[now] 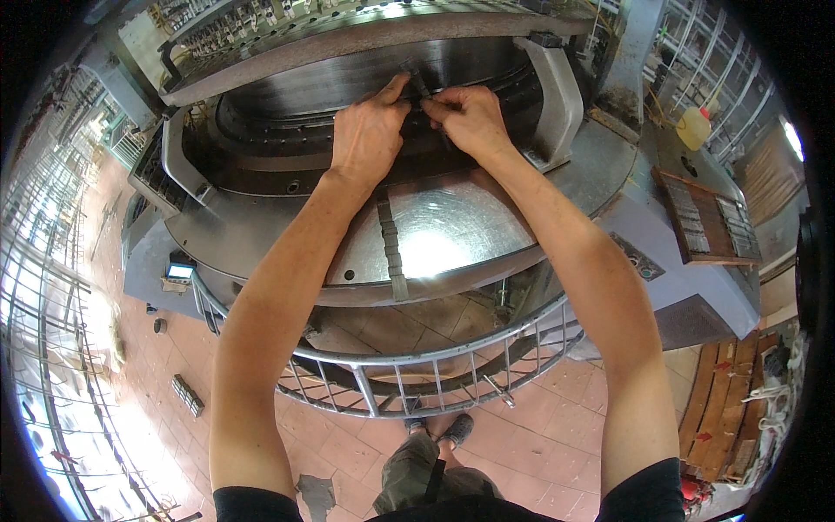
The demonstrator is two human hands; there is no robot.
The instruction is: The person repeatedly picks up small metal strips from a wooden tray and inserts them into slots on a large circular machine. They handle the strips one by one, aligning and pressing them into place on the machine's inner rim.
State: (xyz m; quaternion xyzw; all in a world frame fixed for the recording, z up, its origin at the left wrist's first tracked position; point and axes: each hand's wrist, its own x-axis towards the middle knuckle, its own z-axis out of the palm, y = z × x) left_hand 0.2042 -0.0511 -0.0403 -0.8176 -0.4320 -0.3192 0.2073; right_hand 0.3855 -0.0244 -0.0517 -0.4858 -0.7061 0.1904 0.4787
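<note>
My right hand (470,117) pinches a narrow dark metal strip (421,84) between thumb and fingers, at the inner wall of a large round machine. The strip stands tilted against the dark cylinder (365,83). To its left, my left hand (370,130) has the index finger stretched toward the strip's upper end. The other left fingers are curled, and whatever they may hold is hidden. Below the hands, a row of thin flat metal pieces (392,248) lies across a shiny metal plate (465,222).
A curved metal railing (426,355) rings the machine in front of me. Grey brackets (557,100) flank the opening, with a heavy rim (365,54) overhead. A wooden tray (709,222) with metal pieces and a yellowish bottle (693,129) are at right. A metal block (187,396) lies on the tiled floor.
</note>
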